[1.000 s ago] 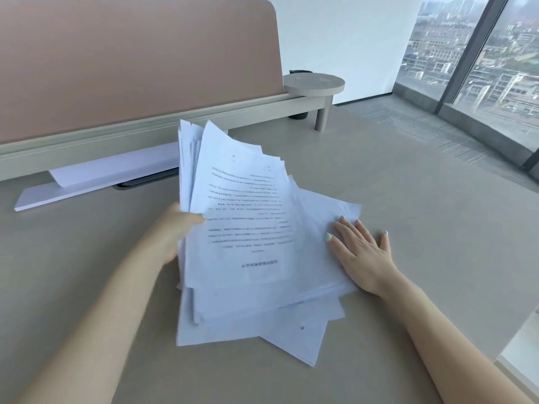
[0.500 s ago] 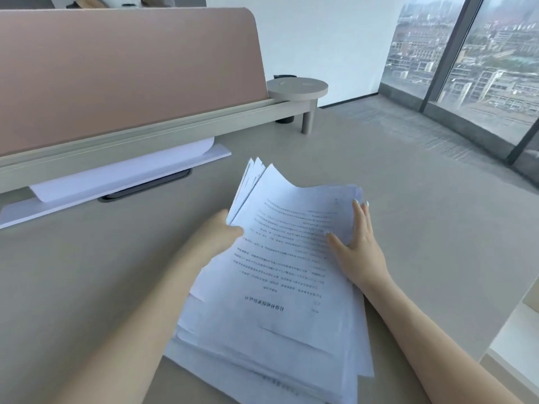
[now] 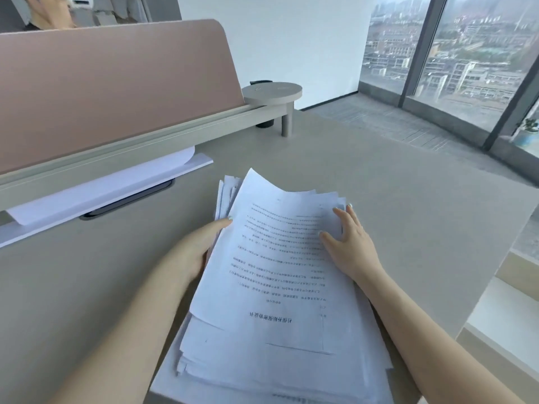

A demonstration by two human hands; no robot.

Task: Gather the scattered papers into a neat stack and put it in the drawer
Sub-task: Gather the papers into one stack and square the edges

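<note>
A thick, loosely squared stack of white printed papers (image 3: 280, 287) lies on the grey desk (image 3: 87, 287) in front of me, its far end lifted and fanned. My left hand (image 3: 201, 249) grips the stack's left edge, fingers partly hidden under the sheets. My right hand (image 3: 350, 243) presses on the stack's right side, fingers spread over the top sheet's far right corner. The near sheets overhang the desk's front edge. No drawer is visible.
A pink divider panel (image 3: 116, 88) on a beige rail runs along the desk's back left. A loose white sheet (image 3: 102, 188) lies on a white strip under the rail. A round beige stand (image 3: 272, 93) sits at the rail's end. Windows are at right.
The papers went from a splayed pile held up by my left hand to one stack lying flatter on the desk. My right hand moved up onto the stack's right side.
</note>
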